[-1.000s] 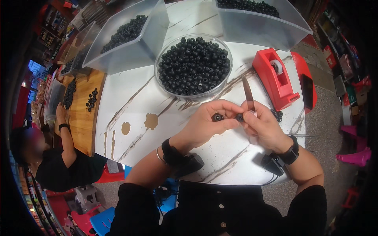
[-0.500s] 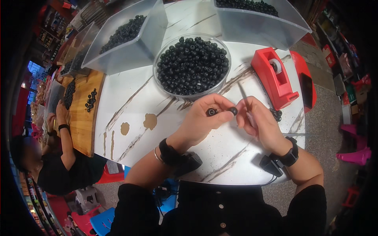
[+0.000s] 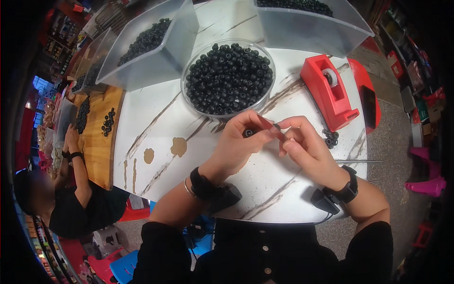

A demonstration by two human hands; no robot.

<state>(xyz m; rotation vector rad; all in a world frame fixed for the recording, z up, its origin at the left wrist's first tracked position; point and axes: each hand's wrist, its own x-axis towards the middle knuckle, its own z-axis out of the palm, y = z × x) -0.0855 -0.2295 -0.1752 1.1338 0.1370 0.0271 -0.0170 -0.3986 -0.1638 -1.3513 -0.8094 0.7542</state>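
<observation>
My left hand (image 3: 240,139) is closed, its thumb and fingers pinching a small round black bead (image 3: 277,127), mostly hidden behind a strip. A second black bead (image 3: 248,133) is tucked in the curled fingers of that hand. Across the pinched bead lies a thin, flexible reddish-brown strip (image 3: 270,125), which looks like sandpaper. My right hand (image 3: 307,149) is closed on the strip's near end with thumb and fingers, touching the left fingertips. Just beyond my hands stands a clear round tub (image 3: 183,90) heaped with black beads (image 3: 229,78).
Clear plastic bins (image 3: 177,52) (image 3: 307,31) of black beads stand at the back. A red tape dispenser (image 3: 326,92) is at right, with a few loose beads (image 3: 331,138) beside it. Another person (image 3: 71,189) works at a wooden board (image 3: 101,156) on the left.
The strip, earlier pointing up and away from my right hand, now lies across the bead between both hands. My right fingers have turned inward toward the left hand.
</observation>
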